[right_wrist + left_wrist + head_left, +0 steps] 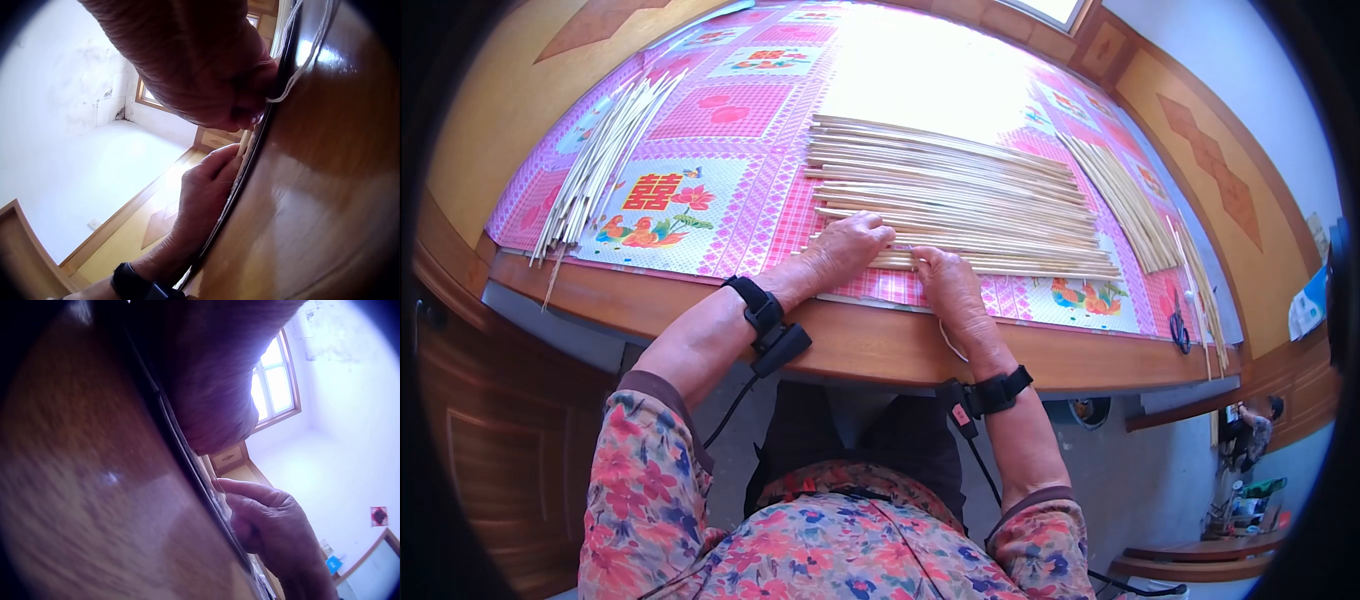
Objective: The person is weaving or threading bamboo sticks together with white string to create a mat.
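Note:
A row of long, pale thin sticks (960,190) lies side by side on the patterned tablecloth. At the near edge of the row, toward its left end, my left hand (847,248) bends its fingers over the nearest sticks; in the right wrist view, its fingertips pinch a pale stick (244,142). Close to its right, my right hand (952,288) pinches a white string (290,87) between thumb and fingers. The string's loose length hangs down over the table's front edge. In the left wrist view, a fine strand shows at the right hand's fingertips (225,483).
A loose bundle of sticks (605,160) lies at the left of the table (870,345). More sticks (1122,200) lie at the right, with scissors (1179,328) near the front right corner. Glare whitens the far side of the tablecloth (730,110).

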Tool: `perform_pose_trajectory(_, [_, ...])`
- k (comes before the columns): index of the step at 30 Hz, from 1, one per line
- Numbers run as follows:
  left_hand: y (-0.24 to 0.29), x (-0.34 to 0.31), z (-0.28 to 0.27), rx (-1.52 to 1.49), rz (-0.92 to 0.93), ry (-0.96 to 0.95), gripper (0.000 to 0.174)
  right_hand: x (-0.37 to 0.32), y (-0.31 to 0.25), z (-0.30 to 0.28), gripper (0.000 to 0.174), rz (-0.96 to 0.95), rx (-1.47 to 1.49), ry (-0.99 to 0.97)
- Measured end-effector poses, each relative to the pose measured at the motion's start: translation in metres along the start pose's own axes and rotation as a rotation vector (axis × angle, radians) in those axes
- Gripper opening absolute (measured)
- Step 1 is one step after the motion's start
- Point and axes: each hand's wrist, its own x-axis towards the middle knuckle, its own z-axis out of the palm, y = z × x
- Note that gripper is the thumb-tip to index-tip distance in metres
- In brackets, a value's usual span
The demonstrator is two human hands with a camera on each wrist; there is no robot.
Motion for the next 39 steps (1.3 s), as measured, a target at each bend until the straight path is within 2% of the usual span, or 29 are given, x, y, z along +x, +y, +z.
perform_pose_trajectory(7, [0.001, 0.001, -0.002, 0.025, 0.030, -0.004, 0.014, 0.002, -0.010, 0.001, 0.021, 0.085, -0.002, -0.010])
perform_pose_trajectory(12, [0.000, -0.001, 0.000, 0.023, 0.019, -0.004, 0.014, 0.000, -0.006, 0.008, 0.022, 0.073, 0.069, 0.082])
perform_pose_trajectory(21, [0.002, 0.000, -0.001, 0.018, 0.004, -0.024, 0.012, -0.001, -0.016, 0.003, 0.019, 0.152, 0.028, 0.039])
perform_pose_trajectory(39, [0.001, 0.000, 0.001, -0.010, 0.010, 0.005, 0.011, 0.011, -0.021, 0.009, 0.015, 0.180, -0.013, 0.070])
